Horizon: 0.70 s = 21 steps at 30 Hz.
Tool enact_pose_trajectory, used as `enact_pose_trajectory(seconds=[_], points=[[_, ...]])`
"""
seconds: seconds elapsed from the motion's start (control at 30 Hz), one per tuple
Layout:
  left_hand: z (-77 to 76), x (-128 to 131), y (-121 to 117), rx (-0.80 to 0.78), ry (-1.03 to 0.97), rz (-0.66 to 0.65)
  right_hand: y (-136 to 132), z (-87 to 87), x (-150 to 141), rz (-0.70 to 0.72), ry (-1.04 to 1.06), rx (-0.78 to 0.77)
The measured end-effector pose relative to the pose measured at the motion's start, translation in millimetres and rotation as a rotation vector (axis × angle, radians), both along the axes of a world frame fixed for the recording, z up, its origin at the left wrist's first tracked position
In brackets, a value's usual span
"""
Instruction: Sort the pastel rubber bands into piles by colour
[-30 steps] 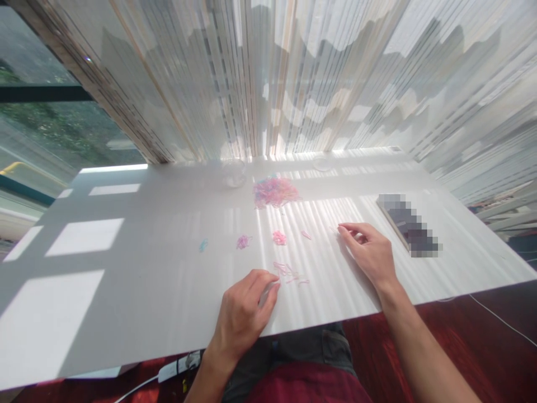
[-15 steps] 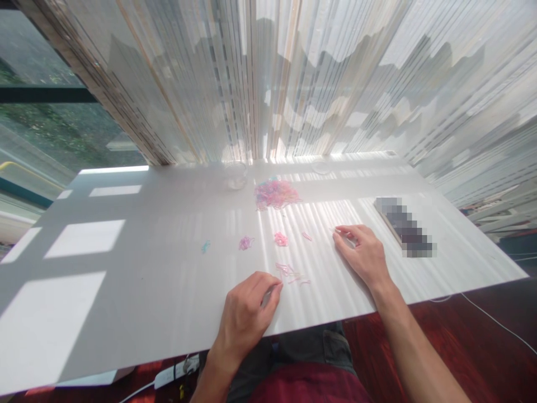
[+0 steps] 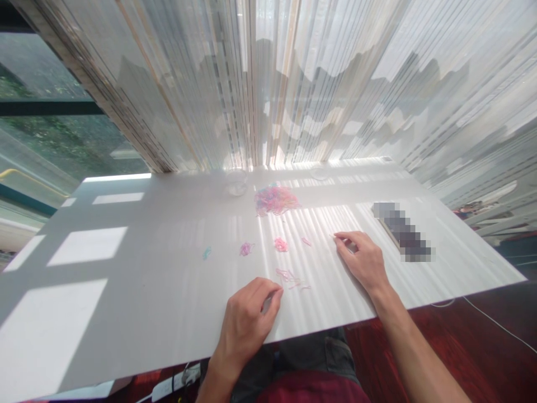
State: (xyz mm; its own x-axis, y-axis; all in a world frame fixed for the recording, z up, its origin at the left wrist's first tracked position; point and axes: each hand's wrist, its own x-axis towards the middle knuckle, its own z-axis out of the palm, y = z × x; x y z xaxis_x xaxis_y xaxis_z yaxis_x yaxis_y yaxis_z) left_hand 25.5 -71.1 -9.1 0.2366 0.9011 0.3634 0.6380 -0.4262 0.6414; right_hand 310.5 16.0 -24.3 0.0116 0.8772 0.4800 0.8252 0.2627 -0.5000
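My left hand [image 3: 251,313] rests near the table's front edge, thumb and forefinger pinched together beside a few loose pale pink rubber bands [image 3: 289,278]. Whatever those fingertips hold is too small to make out. Farther right, my right hand [image 3: 363,258] is also closed in a pinch low over the tabletop; a faint pale speck shows at its tips. Between the hands and leftward runs a row of small groups: a thin pink pair [image 3: 306,241], a bright pink cluster [image 3: 281,244], a purple cluster [image 3: 245,249] and a small teal one [image 3: 207,253]. Behind them lies a larger mixed-colour heap [image 3: 277,200].
The white table [image 3: 146,319] stands against a striped sheer curtain [image 3: 268,84]. A clear round container [image 3: 236,183] and a clear lid-like disc [image 3: 320,174] sit at the back. A pixelated, phone-like dark object [image 3: 403,232] lies right. Below is a power strip [image 3: 168,389].
The view has tilted slightly, so everything sits a little lower. My right hand has eased slightly left, still pinched. My left hand stays nearly in place by the loose bands.
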Motion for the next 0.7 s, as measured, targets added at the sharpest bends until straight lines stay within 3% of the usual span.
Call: enact_pose_trajectory(seconds=[0.2, 0.4, 0.7], points=[[-2.8, 0, -1, -0.011, -0.009, 0.022, -1, 3.2, -2, -0.041, 0.007, 0.019], [-11.0, 1, 3, 0.146, 0.08, 0.111, -13, 10.1, -11, -0.017, 0.042, 0.187], [-6.4, 3, 5, 0.16, 0.141, 0.105, -50, 17.2, -63, 0.393, 0.178, 0.074]])
